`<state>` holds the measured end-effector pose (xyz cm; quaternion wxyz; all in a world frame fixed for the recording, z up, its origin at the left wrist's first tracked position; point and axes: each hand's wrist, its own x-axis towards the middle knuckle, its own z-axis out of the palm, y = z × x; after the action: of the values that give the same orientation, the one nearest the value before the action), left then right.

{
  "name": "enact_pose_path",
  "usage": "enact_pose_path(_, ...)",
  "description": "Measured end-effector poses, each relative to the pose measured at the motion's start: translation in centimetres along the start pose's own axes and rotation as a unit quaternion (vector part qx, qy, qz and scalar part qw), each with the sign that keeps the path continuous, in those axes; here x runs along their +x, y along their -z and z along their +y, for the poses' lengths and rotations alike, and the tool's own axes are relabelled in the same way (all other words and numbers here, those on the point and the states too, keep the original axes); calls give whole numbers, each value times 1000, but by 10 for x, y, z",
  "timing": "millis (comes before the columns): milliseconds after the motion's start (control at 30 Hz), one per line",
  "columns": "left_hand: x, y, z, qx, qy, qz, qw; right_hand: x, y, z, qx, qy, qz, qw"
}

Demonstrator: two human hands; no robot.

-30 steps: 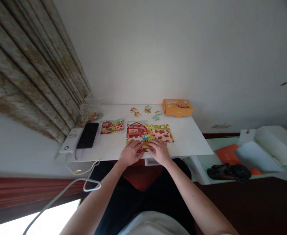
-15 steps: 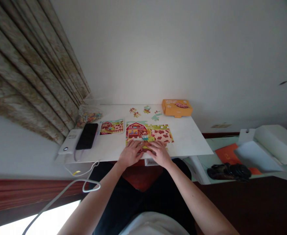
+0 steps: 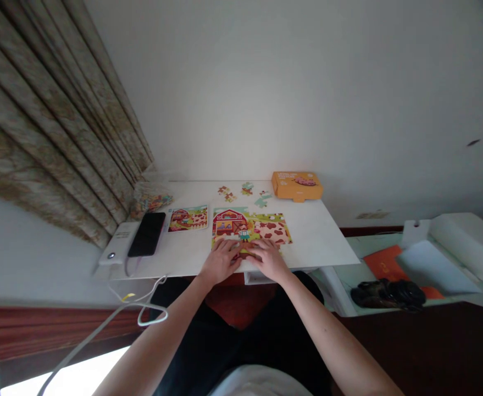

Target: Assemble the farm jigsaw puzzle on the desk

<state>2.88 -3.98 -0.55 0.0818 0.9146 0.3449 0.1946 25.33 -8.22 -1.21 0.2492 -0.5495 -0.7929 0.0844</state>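
A partly assembled jigsaw puzzle [image 3: 271, 226] lies on the white table, showing a red barn, a farmer figure and a brown-spotted cow. My left hand [image 3: 221, 262] curls over its near edge at the left, fingers on top and thumb toward the middle. Close beside it, my right hand [image 3: 269, 259] grips the same near edge, thumb pointing inward. Both hands hide much of the bottom row. Beyond the puzzle lie several loose jigsaw pieces [image 3: 262, 199]. Left of it rests a picture card [image 3: 188, 218] with the same farm scene.
An orange puzzle box [image 3: 297, 187] stands at the table's back right. On the left are a black phone [image 3: 147, 234], a white power bank [image 3: 120, 242] with cables, and a clear bag [image 3: 153, 199] of colourful pieces. A black camera [image 3: 387, 294] sits on a lower glass surface at right.
The view has tilted slightly, so the table sits a little lower in the picture. Both hands stay at the puzzle's near edge with hardly any finger movement.
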Motion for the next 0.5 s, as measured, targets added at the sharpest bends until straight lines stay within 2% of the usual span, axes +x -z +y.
enact_pose_path(167, 4, -2, -2, -6, -11, 6, 1000, 4, 3, 6, 3, 14, -25, 1000)
enact_pose_path(500, 11, -4, -12, -37, -42, -32, 998, 8, 7, 11, 28, 38, -27, 999)
